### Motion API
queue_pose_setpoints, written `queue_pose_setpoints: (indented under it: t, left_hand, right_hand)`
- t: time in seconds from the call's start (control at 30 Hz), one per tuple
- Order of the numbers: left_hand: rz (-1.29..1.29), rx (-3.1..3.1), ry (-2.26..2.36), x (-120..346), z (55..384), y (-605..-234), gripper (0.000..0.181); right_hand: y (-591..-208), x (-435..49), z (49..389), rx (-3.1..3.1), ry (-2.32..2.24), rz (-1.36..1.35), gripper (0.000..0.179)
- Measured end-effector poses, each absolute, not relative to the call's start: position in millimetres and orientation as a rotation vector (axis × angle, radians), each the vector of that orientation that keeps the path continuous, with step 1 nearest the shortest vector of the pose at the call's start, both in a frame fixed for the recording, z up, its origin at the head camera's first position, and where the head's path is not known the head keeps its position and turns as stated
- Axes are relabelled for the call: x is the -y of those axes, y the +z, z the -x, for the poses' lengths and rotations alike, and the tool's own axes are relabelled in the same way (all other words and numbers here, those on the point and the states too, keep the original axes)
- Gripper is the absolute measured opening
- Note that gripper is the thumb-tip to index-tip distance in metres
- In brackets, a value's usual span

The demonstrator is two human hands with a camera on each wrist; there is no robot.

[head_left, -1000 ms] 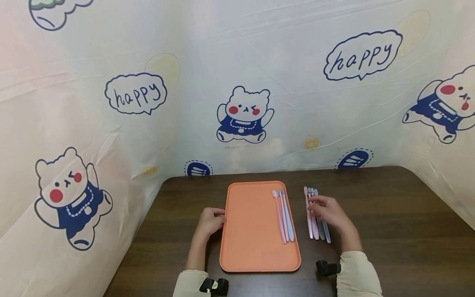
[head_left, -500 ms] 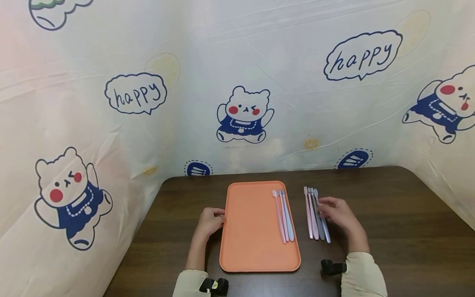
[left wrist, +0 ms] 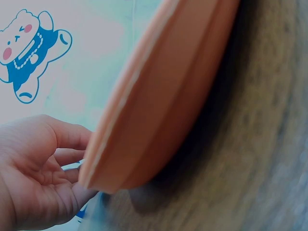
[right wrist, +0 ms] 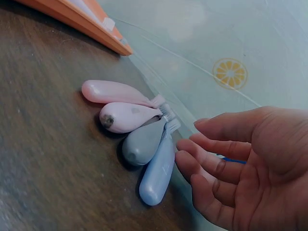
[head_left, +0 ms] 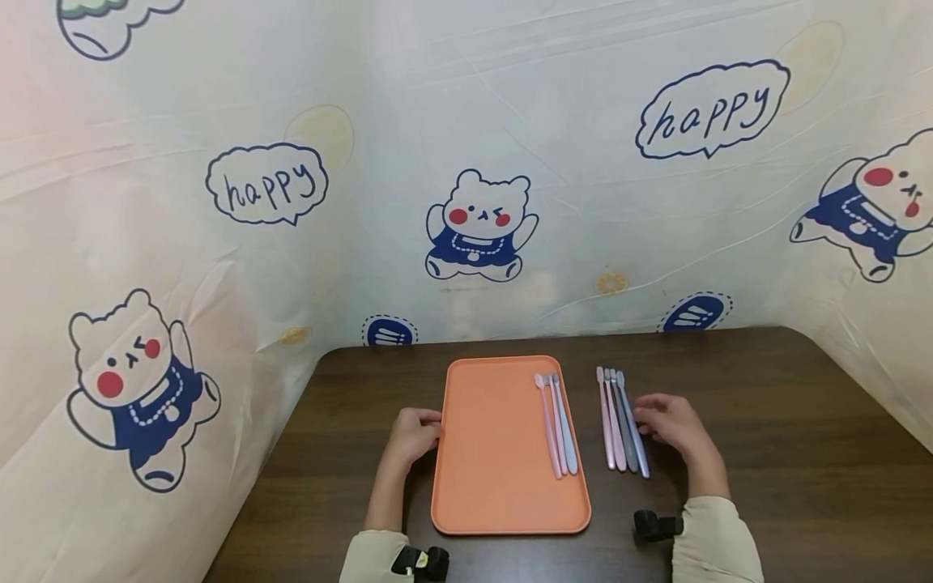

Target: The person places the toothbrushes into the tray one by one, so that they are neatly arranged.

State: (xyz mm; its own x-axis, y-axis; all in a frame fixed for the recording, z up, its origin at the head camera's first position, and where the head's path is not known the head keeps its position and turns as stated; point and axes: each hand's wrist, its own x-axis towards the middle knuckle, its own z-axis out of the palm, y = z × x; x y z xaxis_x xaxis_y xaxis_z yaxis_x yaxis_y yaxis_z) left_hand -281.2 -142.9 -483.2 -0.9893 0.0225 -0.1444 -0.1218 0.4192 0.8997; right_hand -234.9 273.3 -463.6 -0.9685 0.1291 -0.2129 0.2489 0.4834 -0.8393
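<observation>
My left hand holds the left rim of an orange tray; in the left wrist view its fingertips are partly hidden at the rim. Three toothbrushes lie lengthwise on the tray's right side: two pink ones and a blue toothbrush. Right of the tray, several toothbrushes rest side by side on the table, a pink toothbrush, a paler pink toothbrush, a grey toothbrush and a blue toothbrush. My right hand is beside the blue one, fingers loosely bent and holding nothing.
The dark wooden table extends to both sides of the tray. A pale printed cloth with bears and "happy" bubbles hangs behind and around it. A black wrist device sits at my right sleeve.
My right hand has moved right from over the table toothbrushes to beside the blue one, leaving the row in plain view. My left hand and the tray stay put.
</observation>
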Motion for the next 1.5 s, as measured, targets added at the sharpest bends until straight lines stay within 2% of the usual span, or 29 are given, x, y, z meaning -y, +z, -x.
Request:
queue_pose_setpoints:
  t: [0.63,1.0,1.5]
  left_hand:
    - [0.099,-2.526,1.616,142.1,278.1,-480.2,0.03]
    - [0.104,-2.511,1.643,142.2,278.7,-482.4,0.029]
    - [0.108,-2.502,1.642,142.5,280.1,-483.0,0.03]
  right_hand:
    - [-464.7,-269.8,233.4,-2.649,-1.384,-0.426,0.046]
    - [-466.8,-267.7,234.9,-2.68,-1.33,-0.491,0.035]
    - [-463.1,-263.0,235.3,-2.628,-1.373,-0.529,0.029]
